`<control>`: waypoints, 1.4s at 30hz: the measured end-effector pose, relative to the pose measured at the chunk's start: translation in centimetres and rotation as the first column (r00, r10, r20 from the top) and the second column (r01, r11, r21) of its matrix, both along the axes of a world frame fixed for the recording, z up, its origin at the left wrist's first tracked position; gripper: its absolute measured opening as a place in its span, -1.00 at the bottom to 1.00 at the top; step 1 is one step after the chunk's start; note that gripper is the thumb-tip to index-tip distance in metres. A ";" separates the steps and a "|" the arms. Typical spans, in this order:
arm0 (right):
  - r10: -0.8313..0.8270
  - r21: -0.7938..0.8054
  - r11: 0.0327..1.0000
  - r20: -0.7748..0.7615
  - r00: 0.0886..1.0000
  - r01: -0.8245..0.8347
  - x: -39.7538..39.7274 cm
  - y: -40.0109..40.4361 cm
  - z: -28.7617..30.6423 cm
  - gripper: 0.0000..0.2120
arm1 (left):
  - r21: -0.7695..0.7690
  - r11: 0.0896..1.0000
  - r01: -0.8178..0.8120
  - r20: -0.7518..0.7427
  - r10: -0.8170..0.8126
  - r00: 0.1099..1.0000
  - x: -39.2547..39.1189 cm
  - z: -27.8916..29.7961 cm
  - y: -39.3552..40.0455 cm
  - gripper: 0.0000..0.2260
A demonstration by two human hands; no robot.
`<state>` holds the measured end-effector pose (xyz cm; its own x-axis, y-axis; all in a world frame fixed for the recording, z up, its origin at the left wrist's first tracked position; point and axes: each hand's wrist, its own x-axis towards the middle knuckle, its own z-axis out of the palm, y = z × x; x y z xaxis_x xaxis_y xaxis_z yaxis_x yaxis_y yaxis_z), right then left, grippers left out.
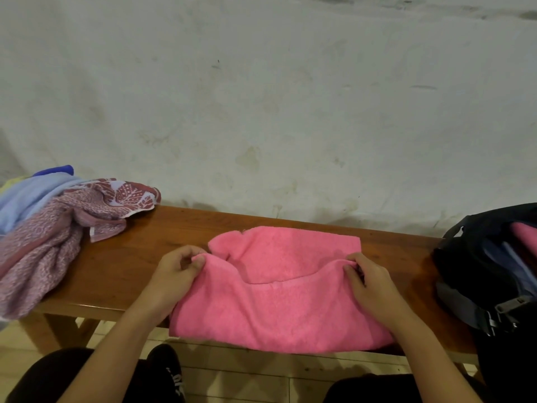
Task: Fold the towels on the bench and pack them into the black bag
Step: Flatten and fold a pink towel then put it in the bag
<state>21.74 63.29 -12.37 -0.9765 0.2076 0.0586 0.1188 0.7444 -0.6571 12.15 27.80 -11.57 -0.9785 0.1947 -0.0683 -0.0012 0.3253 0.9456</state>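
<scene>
- My left hand (174, 270) pinches the near-left corner of the pink towel (279, 309); my right hand (367, 279) pinches the near-right corner.
- The pink towel lies across the table (139, 257) between my hands, its near part draped over the front edge toward me, its far part flat on the wood.
- Step in hand, as I judge it: carry the held edge away from me onto the far edge to make a fold.
- Procedure: keep both corners level and taut so the sagging middle straightens; align corner to corner; then press the crease flat.
- The far-left corner, just beyond my left hand, is curled over; flatten it first or the fold will bunch.
- Well to the left of my left hand lies a heap of unfolded towels (43, 228), patterned maroon over light blue, clear of the work.
- The black bag (476, 269) stands beyond my right hand, open, with cloth already inside.
- Nothing lies between the pink towel and the black bag.
</scene>
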 end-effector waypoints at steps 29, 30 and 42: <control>0.007 0.013 1.000 0.020 1.000 -0.007 -0.2 0.2 0.0 -0.91 | -0.522 0.770 0.368 -0.348 -0.586 0.732 3.5 -0.7 5.1 -0.76; 0.006 0.012 1.000 0.022 1.000 -0.006 -0.1 0.2 0.1 -0.91 | -0.474 0.811 0.343 -0.338 -0.528 0.779 3.3 -0.3 5.1 -0.74; 0.006 -0.014 1.000 -0.057 0.998 -0.006 0.3 -0.4 1.0 -0.90 | -0.335 0.941 -0.059 -0.528 -0.135 0.838 -0.8 0.9 0.0 -0.85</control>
